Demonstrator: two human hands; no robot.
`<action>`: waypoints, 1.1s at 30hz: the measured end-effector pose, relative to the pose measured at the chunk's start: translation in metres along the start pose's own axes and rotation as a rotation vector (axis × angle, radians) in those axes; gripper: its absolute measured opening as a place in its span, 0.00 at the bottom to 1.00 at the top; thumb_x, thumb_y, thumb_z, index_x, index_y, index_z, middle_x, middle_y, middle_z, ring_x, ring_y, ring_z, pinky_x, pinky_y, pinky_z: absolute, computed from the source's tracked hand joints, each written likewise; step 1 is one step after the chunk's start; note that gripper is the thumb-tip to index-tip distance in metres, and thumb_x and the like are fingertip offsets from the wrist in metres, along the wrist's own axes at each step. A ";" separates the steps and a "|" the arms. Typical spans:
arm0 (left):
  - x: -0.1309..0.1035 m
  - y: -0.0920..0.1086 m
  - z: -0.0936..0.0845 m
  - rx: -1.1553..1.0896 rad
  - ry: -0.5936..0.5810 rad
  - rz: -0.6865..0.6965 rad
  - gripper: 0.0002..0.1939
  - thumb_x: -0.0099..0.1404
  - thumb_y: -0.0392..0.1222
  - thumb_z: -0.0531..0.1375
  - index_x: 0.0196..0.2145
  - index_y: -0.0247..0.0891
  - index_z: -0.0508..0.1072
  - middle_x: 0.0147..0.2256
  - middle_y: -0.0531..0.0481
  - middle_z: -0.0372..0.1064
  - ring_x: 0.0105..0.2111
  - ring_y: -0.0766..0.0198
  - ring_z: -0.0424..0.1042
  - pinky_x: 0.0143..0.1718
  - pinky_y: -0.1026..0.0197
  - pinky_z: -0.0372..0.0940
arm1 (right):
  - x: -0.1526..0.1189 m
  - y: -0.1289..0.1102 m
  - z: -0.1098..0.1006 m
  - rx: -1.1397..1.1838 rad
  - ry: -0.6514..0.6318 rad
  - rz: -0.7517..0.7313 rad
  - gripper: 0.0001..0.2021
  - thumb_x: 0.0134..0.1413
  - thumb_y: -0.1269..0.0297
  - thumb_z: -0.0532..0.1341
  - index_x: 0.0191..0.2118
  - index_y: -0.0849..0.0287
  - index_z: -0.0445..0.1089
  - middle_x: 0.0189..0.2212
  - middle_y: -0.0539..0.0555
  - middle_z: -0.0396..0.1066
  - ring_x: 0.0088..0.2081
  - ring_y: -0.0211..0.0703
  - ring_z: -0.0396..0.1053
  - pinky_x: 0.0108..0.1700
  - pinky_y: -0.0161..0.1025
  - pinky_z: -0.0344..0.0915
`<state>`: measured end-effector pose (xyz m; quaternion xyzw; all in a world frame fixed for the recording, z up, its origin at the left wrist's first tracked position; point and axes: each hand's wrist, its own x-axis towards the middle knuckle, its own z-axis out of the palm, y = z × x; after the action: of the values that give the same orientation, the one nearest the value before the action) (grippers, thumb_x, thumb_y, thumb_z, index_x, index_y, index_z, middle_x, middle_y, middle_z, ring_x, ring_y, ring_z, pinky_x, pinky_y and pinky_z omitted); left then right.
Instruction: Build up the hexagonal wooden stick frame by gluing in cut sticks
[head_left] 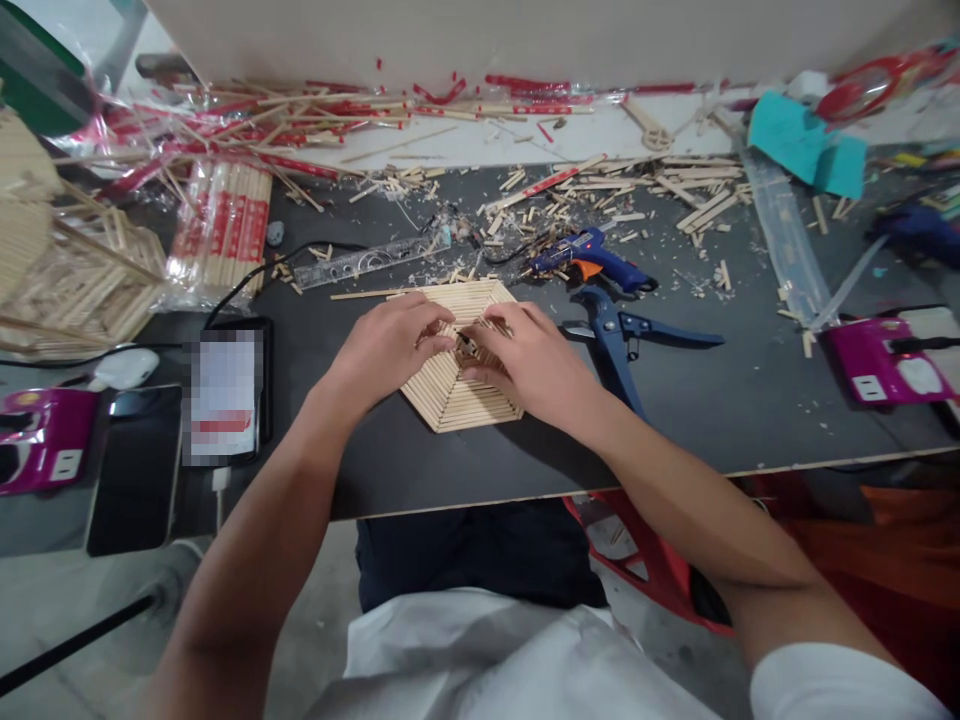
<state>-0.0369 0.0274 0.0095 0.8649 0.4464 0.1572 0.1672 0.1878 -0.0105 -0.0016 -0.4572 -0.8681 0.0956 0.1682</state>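
A hexagonal panel of pale wooden sticks (480,405), laid in concentric rings, lies on the dark tabletop in front of me. Over its left half is my left hand (386,348), fingers curled and thumb close to the fingertips at the panel's middle. My right hand (544,362) reaches in from the other side, its fingers bent around the same spot. Between the fingertips a small dark and pale piece (467,346) shows in part; its kind is unclear. A loose thin stick (360,296) lies by the panel's upper left edge.
Blue cutting pliers (611,330) and a blue glue gun (600,262) lie right of the panel. Behind are a clear ruler (367,260) and scattered stick offcuts (585,195). Phones (135,470), bundled sticks (221,225) and a stick-built piece (82,270) occupy the left.
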 end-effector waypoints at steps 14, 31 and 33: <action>0.003 -0.012 0.005 -0.088 0.036 0.027 0.10 0.66 0.43 0.67 0.41 0.34 0.79 0.33 0.47 0.73 0.35 0.59 0.71 0.38 0.59 0.63 | 0.011 0.002 0.006 0.112 0.135 0.091 0.11 0.69 0.67 0.56 0.45 0.61 0.77 0.44 0.61 0.73 0.46 0.52 0.67 0.53 0.48 0.65; 0.006 -0.014 0.006 -0.087 0.045 -0.001 0.04 0.61 0.32 0.63 0.28 0.36 0.74 0.26 0.51 0.67 0.27 0.64 0.65 0.33 0.60 0.58 | 0.058 -0.030 -0.018 -0.327 -0.246 0.025 0.18 0.63 0.84 0.49 0.43 0.69 0.77 0.43 0.67 0.73 0.49 0.56 0.66 0.46 0.45 0.61; 0.007 -0.014 0.006 -0.065 0.045 0.016 0.06 0.61 0.31 0.62 0.27 0.36 0.72 0.26 0.51 0.67 0.27 0.63 0.64 0.33 0.60 0.58 | 0.057 -0.032 -0.017 -0.354 -0.266 -0.001 0.20 0.64 0.84 0.47 0.45 0.71 0.76 0.44 0.68 0.72 0.51 0.56 0.65 0.47 0.46 0.62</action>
<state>-0.0409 0.0396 -0.0009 0.8588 0.4376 0.1925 0.1840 0.1396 0.0189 0.0358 -0.4627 -0.8860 0.0012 -0.0308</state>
